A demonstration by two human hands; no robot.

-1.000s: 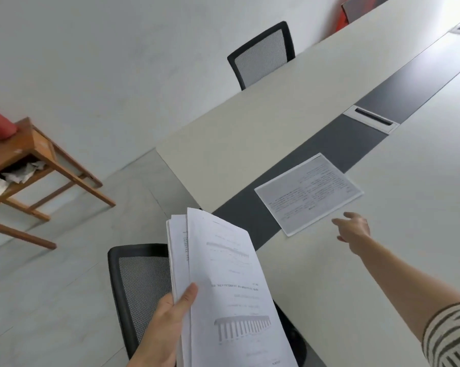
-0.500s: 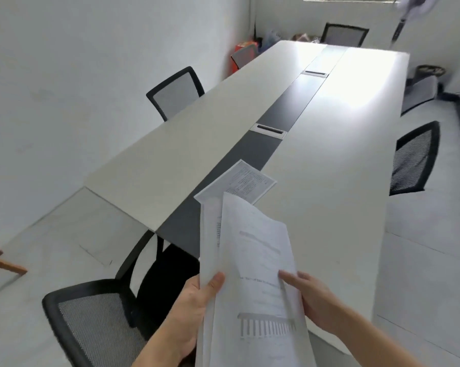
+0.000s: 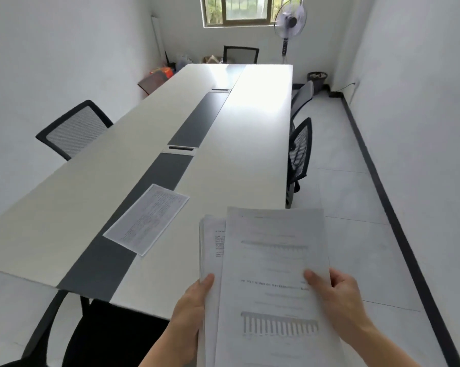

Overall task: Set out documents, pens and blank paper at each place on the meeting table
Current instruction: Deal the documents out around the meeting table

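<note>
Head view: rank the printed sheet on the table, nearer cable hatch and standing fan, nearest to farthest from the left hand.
1. printed sheet: near end of the table.
2. nearer cable hatch: midway along.
3. standing fan: far wall.

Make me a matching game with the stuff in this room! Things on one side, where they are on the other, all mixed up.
Things:
1. stack of papers
2. single sheet
3. fan
4. bin

Places:
A. next to the window
B. gripped by the left hand and right hand
C. on the floor in the far corner
D. flat on the table

Pairs: 1-B, 2-D, 3-A, 4-C
</note>
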